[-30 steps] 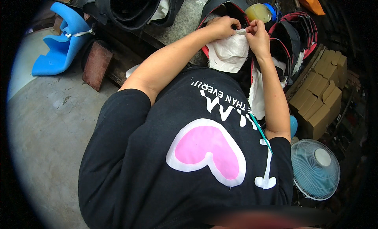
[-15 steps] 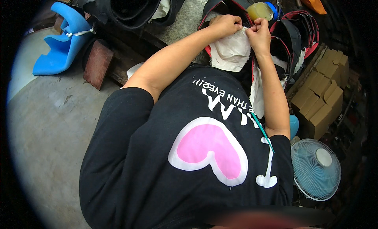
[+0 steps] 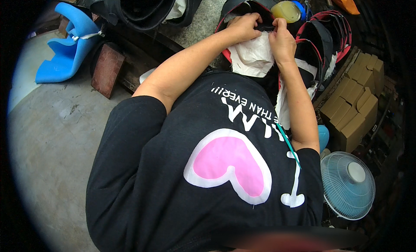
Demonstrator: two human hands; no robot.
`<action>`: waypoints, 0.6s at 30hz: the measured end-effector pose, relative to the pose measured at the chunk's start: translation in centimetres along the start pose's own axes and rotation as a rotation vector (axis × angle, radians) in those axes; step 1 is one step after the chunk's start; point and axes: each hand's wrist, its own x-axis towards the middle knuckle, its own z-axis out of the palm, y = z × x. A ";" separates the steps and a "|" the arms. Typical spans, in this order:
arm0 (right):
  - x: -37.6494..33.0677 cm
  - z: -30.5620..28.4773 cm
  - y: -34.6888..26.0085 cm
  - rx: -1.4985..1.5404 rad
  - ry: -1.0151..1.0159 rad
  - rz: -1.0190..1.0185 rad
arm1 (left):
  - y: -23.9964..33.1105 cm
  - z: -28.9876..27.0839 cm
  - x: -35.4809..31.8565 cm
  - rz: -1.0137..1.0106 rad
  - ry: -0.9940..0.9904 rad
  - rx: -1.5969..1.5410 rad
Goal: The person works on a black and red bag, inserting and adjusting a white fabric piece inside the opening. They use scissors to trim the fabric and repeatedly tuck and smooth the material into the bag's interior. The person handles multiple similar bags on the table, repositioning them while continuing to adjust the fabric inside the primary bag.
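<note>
Since a second ago, I see both hands drift a little closer together at the top edge of the white cloth, and the view barely shifts otherwise. My left hand is clenched on the upper left corner of the cloth, and my right hand pinches its upper right edge, fingers curled tight on the fabric. The cloth lies inside the open black shell with red trim, hanging down from the rim toward my chest. I judge the step in hand to be fitting or fastening this lining along the shell's rim; the next move probably calls for keeping the edge taut with one hand while the other works along the seam in small steps, without letting the cloth slip back. A second shell with red trim stands just beside it on the right, with a yellowish jar behind. The work sits low, on a rough grey concrete floor. A blue plastic seat lies well apart to the left beside a brown block, stacked cardboard boxes stand on the right, and a small pale blue fan rests near my right elbow.
</note>
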 end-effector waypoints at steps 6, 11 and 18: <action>0.0 0.0 -0.8 -0.154 0.080 -0.067 | 1.6 0.7 -0.3 0.028 0.051 0.235; 0.0 -3.1 -1.0 0.044 0.136 -0.108 | 2.1 1.1 -0.4 0.090 0.062 0.328; -2.7 -2.2 0.9 -0.278 -0.331 -0.599 | 1.0 1.4 0.4 0.104 0.011 0.254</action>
